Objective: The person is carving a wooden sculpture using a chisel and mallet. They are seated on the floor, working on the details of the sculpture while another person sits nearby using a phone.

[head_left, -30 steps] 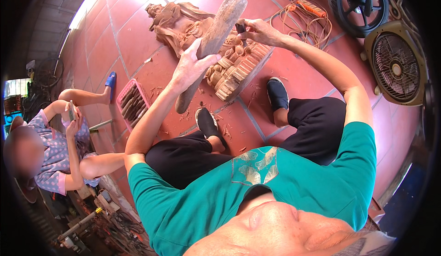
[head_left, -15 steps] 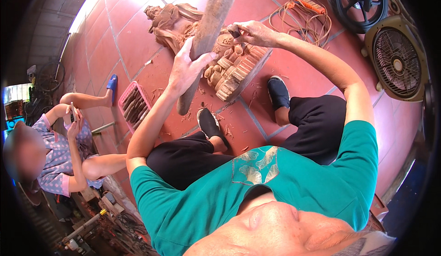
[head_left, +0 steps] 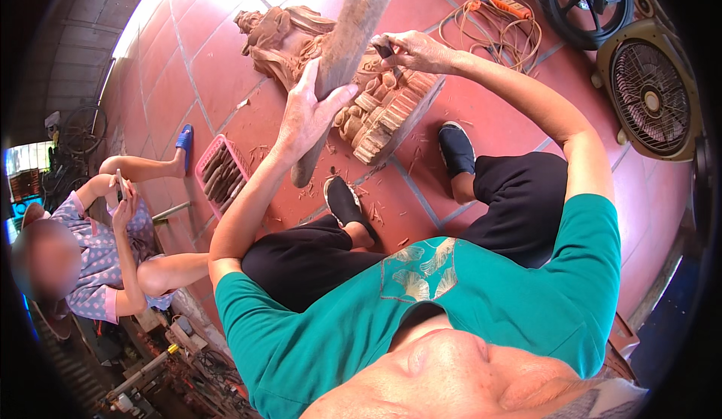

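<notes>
A carved brown wooden statue [head_left: 387, 111] lies tilted on the tiled floor in front of me, its ridged base toward my feet. My left hand [head_left: 308, 118] is wrapped round the middle of a long, flat wooden mallet [head_left: 353, 24], which slants across the carving and hides part of it. On the far right side of the statue, my right hand [head_left: 421, 51] pinches a short dark tool [head_left: 384, 48] that looks like a chisel. Its tip points down at the carved surface; whether it touches cannot be made out.
Left of my foot stands a pink basket [head_left: 201, 165] of dark chisel-like tools. Wood chips [head_left: 372, 212] litter the floor. An orange power strip [head_left: 506, 4] with coiled cord, a wheel [head_left: 583, 6] and a fan [head_left: 650, 99] are at right. Another person [head_left: 113, 261] sits at left.
The mallet's upper end has shifted slightly up and to the right. My right hand and the dark tool stay almost in place over the statue.
</notes>
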The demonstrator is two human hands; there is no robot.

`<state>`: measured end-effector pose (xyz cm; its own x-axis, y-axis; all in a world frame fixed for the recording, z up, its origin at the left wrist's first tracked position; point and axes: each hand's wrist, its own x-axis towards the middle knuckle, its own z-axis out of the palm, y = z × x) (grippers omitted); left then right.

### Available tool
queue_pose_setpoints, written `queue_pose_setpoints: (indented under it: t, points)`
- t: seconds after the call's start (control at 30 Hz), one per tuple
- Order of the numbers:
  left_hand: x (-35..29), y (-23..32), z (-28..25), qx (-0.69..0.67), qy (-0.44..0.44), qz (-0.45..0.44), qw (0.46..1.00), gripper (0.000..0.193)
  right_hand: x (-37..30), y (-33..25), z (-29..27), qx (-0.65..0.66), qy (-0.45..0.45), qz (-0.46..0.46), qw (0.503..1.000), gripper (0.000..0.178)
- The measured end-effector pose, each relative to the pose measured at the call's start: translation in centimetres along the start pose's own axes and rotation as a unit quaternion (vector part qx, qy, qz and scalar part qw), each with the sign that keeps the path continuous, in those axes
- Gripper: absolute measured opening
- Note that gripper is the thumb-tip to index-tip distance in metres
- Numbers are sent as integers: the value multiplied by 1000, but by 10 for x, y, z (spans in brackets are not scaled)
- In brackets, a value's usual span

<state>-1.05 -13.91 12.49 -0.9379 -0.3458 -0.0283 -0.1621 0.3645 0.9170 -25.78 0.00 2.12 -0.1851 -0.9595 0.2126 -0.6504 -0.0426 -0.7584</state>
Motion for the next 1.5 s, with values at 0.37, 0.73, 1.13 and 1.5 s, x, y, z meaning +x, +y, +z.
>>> queue_pose_setpoints:
  t: [0.37,0.73,1.13,1.5]
  points:
    - [5,-8,-11,40,-66,-83,994,55,-7,16,-20,25,38,91,995,32]
    - [11,0,-9,40,-61,-58,996,55,-14,12,-23,129,22,127,983,38]
    - [11,10,1,86,-47,-26,995,56,-12,16,-12,42,27,21,999,46]
    - [12,8,-6,31,-68,-75,994,57,-20,38,-22,212,60,161,962,26]
